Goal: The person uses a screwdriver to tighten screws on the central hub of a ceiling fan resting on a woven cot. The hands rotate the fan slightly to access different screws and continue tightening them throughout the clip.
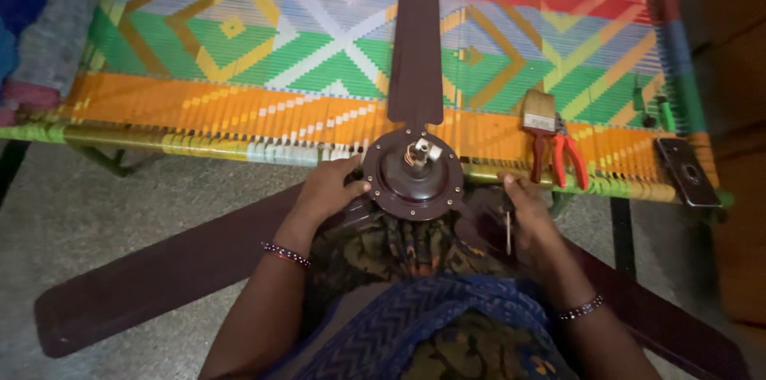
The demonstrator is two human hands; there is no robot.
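We looked down at a dark brown ceiling fan [412, 177] resting across our lap, its round motor housing at the centre of the view with a short shaft and wires showing in the middle. One blade ran straight up toward twelve o'clock over a woven cot [239, 101] patterned in orange, green, red and white; a second blade stretched to eight o'clock over the grey floor [80, 212], and a third to four o'clock. Our left hand [325, 189], at nine o'clock from the housing, was cupped against its rim, fingers curled on the edge. Our right hand [527, 216], at three o'clock, was closed around a thin screwdriver [508, 228] pointing downward, and lay just beside the housing. At two o'clock on the cot lay a paintbrush [540, 121] and red-handled pliers [570, 158] touching each other, with a dark flat metal piece [686, 171] farther right
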